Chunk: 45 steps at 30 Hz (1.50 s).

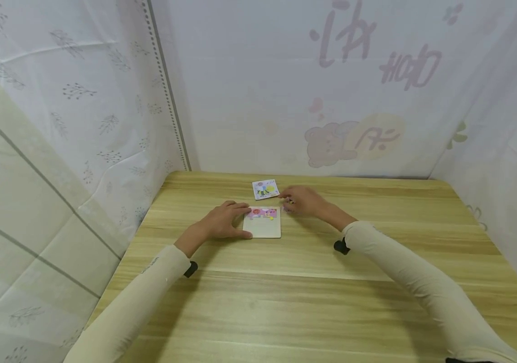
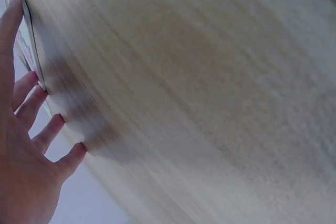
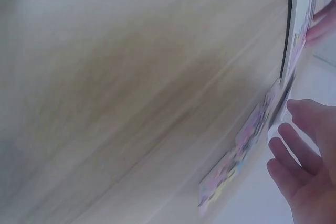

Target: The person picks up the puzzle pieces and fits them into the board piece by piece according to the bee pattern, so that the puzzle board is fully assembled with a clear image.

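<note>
A square white puzzle board (image 1: 265, 229) lies on the table with joined pink jigsaw pieces (image 1: 267, 213) along its far edge. My left hand (image 1: 225, 221) rests at the board's left side, thumb by the near corner and fingers by the far one. In the left wrist view its fingers are spread and mostly straight against the board edge. My right hand (image 1: 306, 200) is just right of the board, over loose jigsaw pieces (image 1: 288, 205) that it partly hides. The right wrist view shows its fingers slightly bent, nothing visible between them, and the colourful pieces (image 3: 231, 169) lying flat beside it.
Beyond the board lies a square picture card (image 1: 265, 189) with a bee on it, close to the right fingertips. The wooden table (image 1: 258, 302) extends toward me and to both sides. Printed curtains (image 1: 249, 101) hang behind and at the sides.
</note>
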Tool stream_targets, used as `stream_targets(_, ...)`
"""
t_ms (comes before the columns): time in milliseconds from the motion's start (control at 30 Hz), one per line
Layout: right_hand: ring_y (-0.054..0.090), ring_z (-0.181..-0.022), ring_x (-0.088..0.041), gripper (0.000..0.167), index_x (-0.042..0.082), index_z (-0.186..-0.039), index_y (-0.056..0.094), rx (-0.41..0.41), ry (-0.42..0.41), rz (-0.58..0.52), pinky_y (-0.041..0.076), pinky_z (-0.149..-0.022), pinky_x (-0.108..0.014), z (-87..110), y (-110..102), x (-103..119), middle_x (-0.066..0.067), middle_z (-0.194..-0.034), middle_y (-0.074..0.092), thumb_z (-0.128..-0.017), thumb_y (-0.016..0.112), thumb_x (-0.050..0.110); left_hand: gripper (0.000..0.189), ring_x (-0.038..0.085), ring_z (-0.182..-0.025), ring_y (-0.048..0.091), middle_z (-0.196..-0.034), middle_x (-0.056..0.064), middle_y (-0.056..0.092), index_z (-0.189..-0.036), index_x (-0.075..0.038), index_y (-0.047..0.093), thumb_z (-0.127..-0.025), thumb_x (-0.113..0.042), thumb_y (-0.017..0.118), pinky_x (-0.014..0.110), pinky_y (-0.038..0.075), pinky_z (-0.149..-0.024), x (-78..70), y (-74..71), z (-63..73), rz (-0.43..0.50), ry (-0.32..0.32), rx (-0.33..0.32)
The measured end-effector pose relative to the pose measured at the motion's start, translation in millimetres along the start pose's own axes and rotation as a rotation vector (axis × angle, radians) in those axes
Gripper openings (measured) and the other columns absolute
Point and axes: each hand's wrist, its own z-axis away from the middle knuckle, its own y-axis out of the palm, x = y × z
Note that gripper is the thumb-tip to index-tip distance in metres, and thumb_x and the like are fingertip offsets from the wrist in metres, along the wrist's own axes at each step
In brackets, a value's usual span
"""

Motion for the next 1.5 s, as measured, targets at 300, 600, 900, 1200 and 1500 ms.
stream_targets(300, 0.069, -0.107, -0.029, 0.029, 0.002, -0.125, 0.073, -0.033, 0.006, -0.014, 0.057, -0.09, -0.046, 6.0, -2, -21, -0.012, -0.118, 0.073, -0.098, 0.074, 0.013, 0.092, 0.038, -0.15, 0.034, -0.163, 0.006, 0.043, -0.157, -0.014, 0.048, -0.086, -0.066, 0.075, 0.061, 0.033, -0.117, -1.0, -0.1, 0.6, -0.007, 0.003, -0.003)
stream_targets(600, 0.067, -0.108, -0.027, 0.023, 0.005, -0.121, 0.077, 0.003, 0.049, -0.016, 0.057, -0.088, -0.044, 5.6, 0, -26, -0.008, -0.119, 0.074, -0.099, 0.072, 0.012, 0.093, 0.039, -0.151, 0.032, -0.164, 0.006, 0.042, -0.157, -0.014, 0.047, -0.086, -0.067, 0.074, 0.062, 0.032, -0.118, 0.0, -0.5, 0.4, -0.008, 0.003, 0.0)
stream_targets(900, 0.066, -0.107, -0.026, 0.024, 0.007, -0.121, 0.077, -0.002, 0.076, -0.007, 0.056, -0.086, -0.044, 5.0, 1, -21, -0.008, -0.118, 0.073, -0.099, 0.071, 0.014, 0.094, 0.039, -0.151, 0.033, -0.163, 0.006, 0.042, -0.157, -0.013, 0.048, -0.086, -0.069, 0.073, 0.062, 0.032, -0.118, 1.8, 0.3, -0.6, -0.011, 0.011, -0.002)
stream_targets(1200, 0.067, -0.104, -0.028, 0.023, 0.007, -0.12, 0.077, -0.019, 0.043, 0.0, 0.057, -0.084, -0.044, 5.9, 0, -20, -0.01, -0.116, 0.072, -0.099, 0.072, 0.014, 0.093, 0.039, -0.151, 0.032, -0.163, 0.005, 0.042, -0.157, -0.014, 0.048, -0.086, -0.069, 0.073, 0.061, 0.032, -0.118, 1.9, 1.5, 0.3, -0.003, 0.005, -0.004)
stream_targets(1500, 0.067, -0.102, -0.025, 0.024, 0.008, -0.121, 0.077, -0.038, 0.029, -0.01, 0.058, -0.081, -0.041, 7.3, -1, -15, -0.009, -0.119, 0.071, -0.099, 0.071, 0.016, 0.093, 0.038, -0.151, 0.032, -0.164, 0.005, 0.041, -0.157, -0.015, 0.047, -0.086, -0.068, 0.073, 0.061, 0.032, -0.118, 1.5, 1.0, 0.0, -0.008, -0.002, 0.002)
